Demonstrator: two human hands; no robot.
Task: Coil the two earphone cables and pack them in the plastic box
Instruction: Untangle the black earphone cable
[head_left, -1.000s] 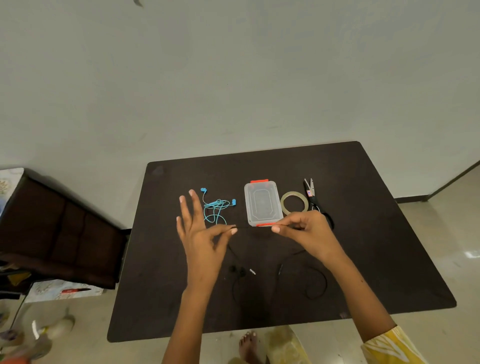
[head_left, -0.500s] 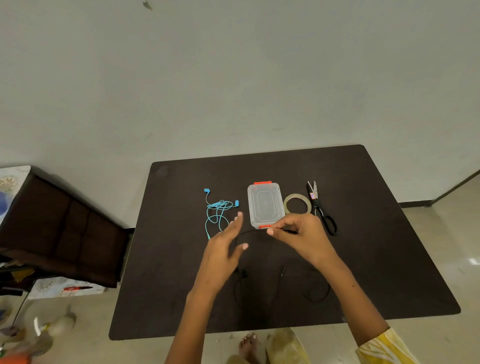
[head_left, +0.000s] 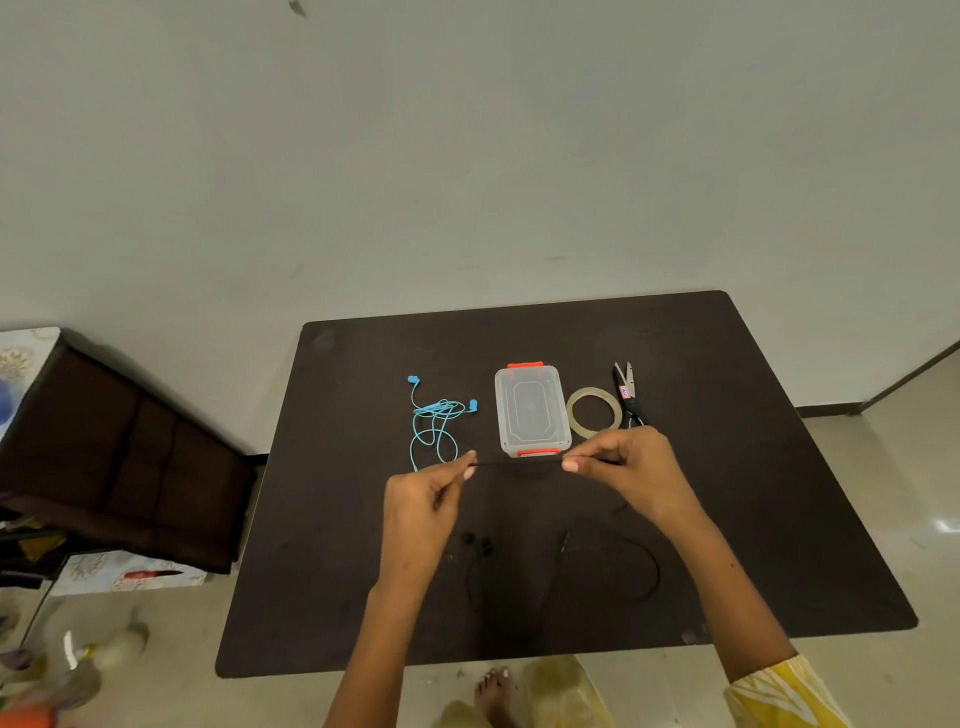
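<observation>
From the head view, both hands are raised over the dark surface (head_left: 727, 467), stretching a length of the black earphone cable (head_left: 519, 462) between them. The left hand (head_left: 421, 509) pinches one end of that stretch between thumb and forefinger, and the right hand (head_left: 631, 467) pinches the other end the same way, so the taut span runs left to right, just in front of the near end of the plastic box (head_left: 531, 410). The rest of the black cable hangs down and lies in loose loops on the surface near the person, with its earbuds below the left hand. The box lies closed, its long axis pointing away from the person, with red clips at both short ends. The blue earphone cable (head_left: 435, 421) lies tangled to the left of the box. A tape roll (head_left: 594, 413) and scissors (head_left: 628, 395) sit on the box's right.
</observation>
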